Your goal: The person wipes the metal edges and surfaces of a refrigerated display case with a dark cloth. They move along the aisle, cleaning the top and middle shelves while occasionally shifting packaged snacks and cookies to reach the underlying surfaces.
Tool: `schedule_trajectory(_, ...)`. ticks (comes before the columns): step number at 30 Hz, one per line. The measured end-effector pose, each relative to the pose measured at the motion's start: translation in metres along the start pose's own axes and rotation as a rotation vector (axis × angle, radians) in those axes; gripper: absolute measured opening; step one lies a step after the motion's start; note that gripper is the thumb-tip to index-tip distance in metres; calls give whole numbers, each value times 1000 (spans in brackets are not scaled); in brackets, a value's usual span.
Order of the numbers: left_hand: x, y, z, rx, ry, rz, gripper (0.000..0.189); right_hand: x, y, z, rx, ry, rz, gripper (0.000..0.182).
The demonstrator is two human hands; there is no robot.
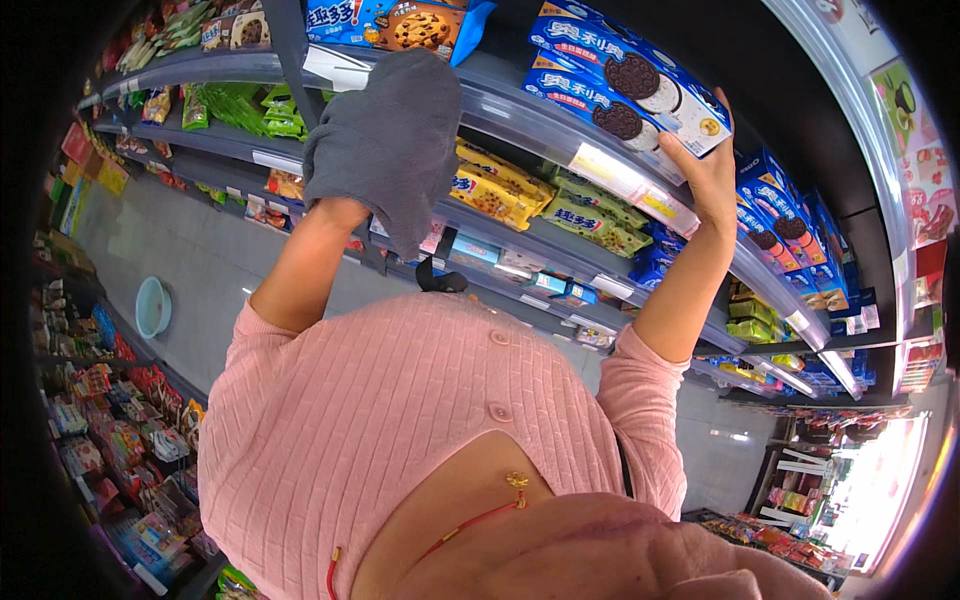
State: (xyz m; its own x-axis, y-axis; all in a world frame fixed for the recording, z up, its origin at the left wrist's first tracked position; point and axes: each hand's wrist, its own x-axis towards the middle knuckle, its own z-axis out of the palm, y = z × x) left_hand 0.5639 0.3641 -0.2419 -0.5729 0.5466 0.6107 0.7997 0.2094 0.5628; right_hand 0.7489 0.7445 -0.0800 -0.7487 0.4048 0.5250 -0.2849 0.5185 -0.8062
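A dark grey cloth (390, 142) covers my left hand (341, 214), leaving just the wrist bare; the fingers are hidden inside it. The cloth is in front of the shelf edge, below a blue cookie packet (397, 26). On the upper shelf (495, 105), two blue Oreo biscuit boxes (622, 71) lie stacked at a slant. My right hand (709, 169) grips their right end, thumb on the printed front and fingers reaching round the far side. Whether it bears on both boxes or mainly the upper one, I cannot tell.
Yellow cookie packets (499, 184) and green ones (596, 214) fill the shelf below. More Oreo boxes (780, 210) stand right of my forearm. A light blue basin (154, 307) sits on the grey floor (210, 255). Racks of packaged snacks (120, 442) line the left side behind.
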Motion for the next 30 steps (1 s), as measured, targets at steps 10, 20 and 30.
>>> schedule_trajectory(10,7,-26,16,368,-31,186,55,7,6,1,-240,37,57,77)
schedule_trajectory(20,50,30,-10,-419,6,228,52,65,56,-5,-583,237,162,83)
schedule_trajectory(30,184,164,23,403,-459,161,38,74,53,3,-766,271,162,103)
